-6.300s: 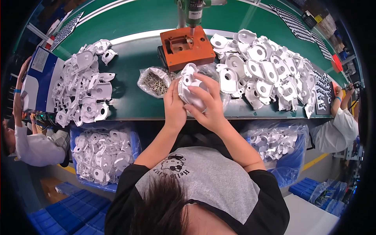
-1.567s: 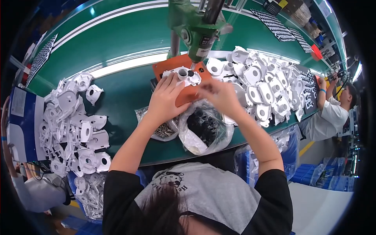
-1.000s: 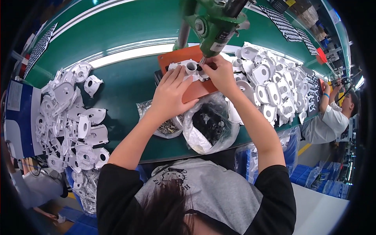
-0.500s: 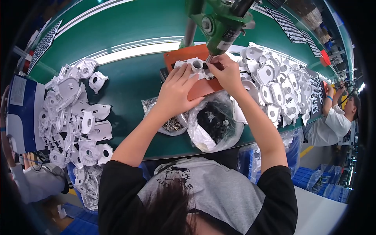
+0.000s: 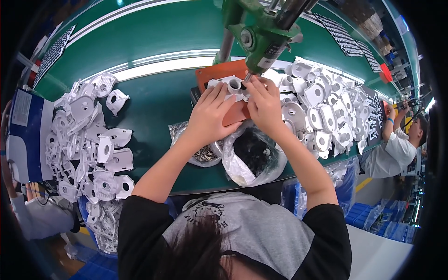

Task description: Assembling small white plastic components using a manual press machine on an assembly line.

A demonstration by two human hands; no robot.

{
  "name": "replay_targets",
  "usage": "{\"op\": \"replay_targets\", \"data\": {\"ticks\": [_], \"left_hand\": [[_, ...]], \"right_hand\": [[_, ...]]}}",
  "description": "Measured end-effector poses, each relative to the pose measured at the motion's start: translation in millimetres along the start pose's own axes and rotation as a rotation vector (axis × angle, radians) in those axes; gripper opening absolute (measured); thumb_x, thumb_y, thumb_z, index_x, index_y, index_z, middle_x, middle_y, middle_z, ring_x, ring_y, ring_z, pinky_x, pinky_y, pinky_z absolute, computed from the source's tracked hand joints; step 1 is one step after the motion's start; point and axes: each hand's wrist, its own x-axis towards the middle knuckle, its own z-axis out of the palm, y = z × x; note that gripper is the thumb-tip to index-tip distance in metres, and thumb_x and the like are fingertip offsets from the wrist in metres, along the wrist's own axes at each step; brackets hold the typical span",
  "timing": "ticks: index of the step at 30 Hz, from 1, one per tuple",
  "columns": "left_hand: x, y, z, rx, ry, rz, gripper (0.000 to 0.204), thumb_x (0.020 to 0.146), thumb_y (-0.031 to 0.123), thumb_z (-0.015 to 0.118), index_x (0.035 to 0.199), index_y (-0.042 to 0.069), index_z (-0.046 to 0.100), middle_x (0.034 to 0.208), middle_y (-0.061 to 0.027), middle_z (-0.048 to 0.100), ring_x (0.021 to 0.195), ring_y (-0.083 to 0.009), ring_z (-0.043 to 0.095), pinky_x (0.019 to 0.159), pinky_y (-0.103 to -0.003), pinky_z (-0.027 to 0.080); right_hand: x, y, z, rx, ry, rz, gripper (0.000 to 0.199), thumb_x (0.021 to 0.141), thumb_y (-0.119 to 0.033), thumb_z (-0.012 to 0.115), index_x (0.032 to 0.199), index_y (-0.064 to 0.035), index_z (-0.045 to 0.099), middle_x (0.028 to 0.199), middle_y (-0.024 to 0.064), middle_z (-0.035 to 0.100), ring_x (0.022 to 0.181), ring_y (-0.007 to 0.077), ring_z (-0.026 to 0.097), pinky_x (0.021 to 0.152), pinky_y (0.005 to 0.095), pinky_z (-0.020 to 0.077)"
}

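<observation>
Under the tip of a green press lies a white plastic part with a raised round collar, on an orange base plate. My left hand holds the part's left side, fingers over its near edge and thumb stretched out over the plate. On the other side, my right hand grips the part's right end, fingers bent close beside the press tip. A small black piece shows next to the collar, partly hidden by those fingers. Most of the part's right end is covered by my hand.
Near me are an open plastic bag of black pieces and a bag of metal pins. White plastic parts are heaped at the left and right. A blue-and-white box stands far left. A co-worker sits at the right.
My right hand has come down from the press tip, its fingers now lower on the part's right end. My left hand stays nearly in place. The black-piece bag has shifted slightly.
</observation>
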Motion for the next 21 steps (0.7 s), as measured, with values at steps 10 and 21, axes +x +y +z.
{"op": "replay_targets", "data": {"ticks": [10,21], "left_hand": [[1.5,1.7,2.6,0.009,0.019,0.021,0.059,0.061,0.031,0.076,0.108,0.002,0.058,0.121,-0.0225,0.052,0.118,-0.0349,0.047,0.101,-0.046,0.035],[9.0,5.6,-0.8,0.0,-0.043,0.037,0.057,0.063,0.031,0.076,0.109,0.004,0.057,0.125,-0.0222,0.05,0.12,-0.0348,0.046,0.101,-0.046,0.036]], "right_hand": [[-13.0,-3.3,-14.8,0.014,-0.161,0.0,0.041,0.074,-0.009,0.056,0.115,-0.004,0.055,0.129,0.0117,0.05,0.12,0.032,0.043,0.095,0.0451,0.0337],[139.9,242.1,-92.5,0.459,0.007,0.263,0.026,0.085,-0.014,0.058,0.106,-0.0011,0.061,0.11,0.0124,0.062,0.097,0.0159,0.059,0.08,0.0277,0.045]]}}
